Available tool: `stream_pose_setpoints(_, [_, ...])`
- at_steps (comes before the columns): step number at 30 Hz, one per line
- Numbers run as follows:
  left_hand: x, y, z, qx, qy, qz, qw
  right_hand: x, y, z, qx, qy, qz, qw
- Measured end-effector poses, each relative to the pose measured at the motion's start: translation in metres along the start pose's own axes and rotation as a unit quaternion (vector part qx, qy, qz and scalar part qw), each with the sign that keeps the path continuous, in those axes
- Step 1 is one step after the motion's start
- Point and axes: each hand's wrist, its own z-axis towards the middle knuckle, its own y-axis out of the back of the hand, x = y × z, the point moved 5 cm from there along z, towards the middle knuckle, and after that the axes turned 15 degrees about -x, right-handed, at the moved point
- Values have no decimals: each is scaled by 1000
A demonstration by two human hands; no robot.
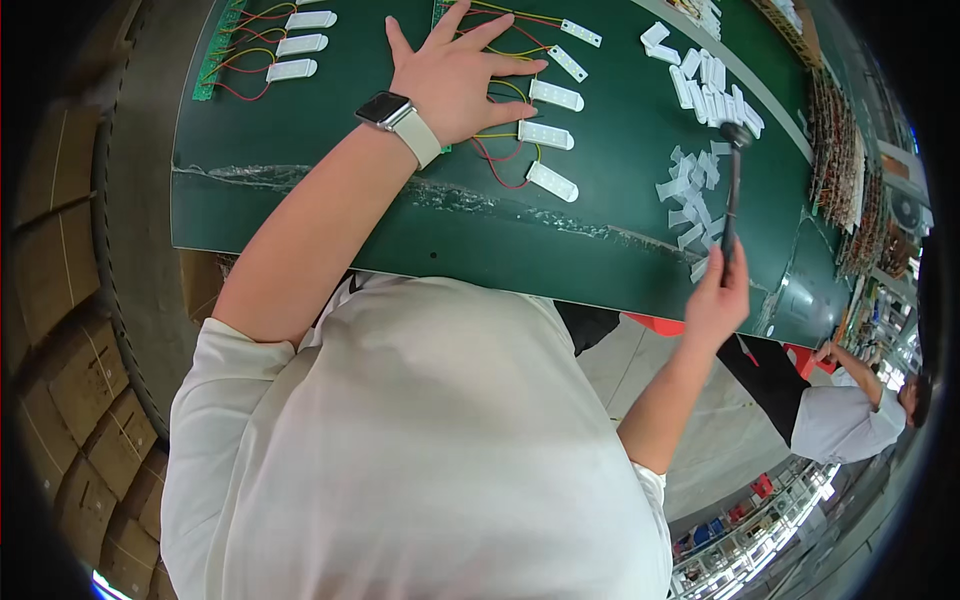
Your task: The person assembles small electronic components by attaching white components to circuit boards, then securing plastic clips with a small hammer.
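Note:
My left hand [450, 85] lies with fingers spread over a green circuit board [446, 150], most of which it hides. Red and yellow wires [500, 160] run out from under it to several white LED modules [546, 135] in a column just right of my fingers. My right hand [720, 300] grips the handle of a black hammer [735, 180], its rounded head raised over the right part of the table. Beneath and left of the hammer lie loose translucent strips [690, 190], and beyond its head a pile of white plastic covers [708, 90].
The green table [350, 220] has a worn strip of clear tape along its near side. At the far left stands another wired board [215, 60] with white modules [300, 45]. Stacked cartons [70, 300] line the left; another person [850, 420] works at the right.

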Motion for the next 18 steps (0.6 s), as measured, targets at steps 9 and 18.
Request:
stream_pose_setpoints(9, [17, -43, 0, -110, -1, 54, 993, -41, 37, 50, -41, 162, -393, 904])
stream_pose_setpoints(18, [18, -40, 0, -100, -5, 48, 994, 72, -88, 97, 20, 238, -119, 964])
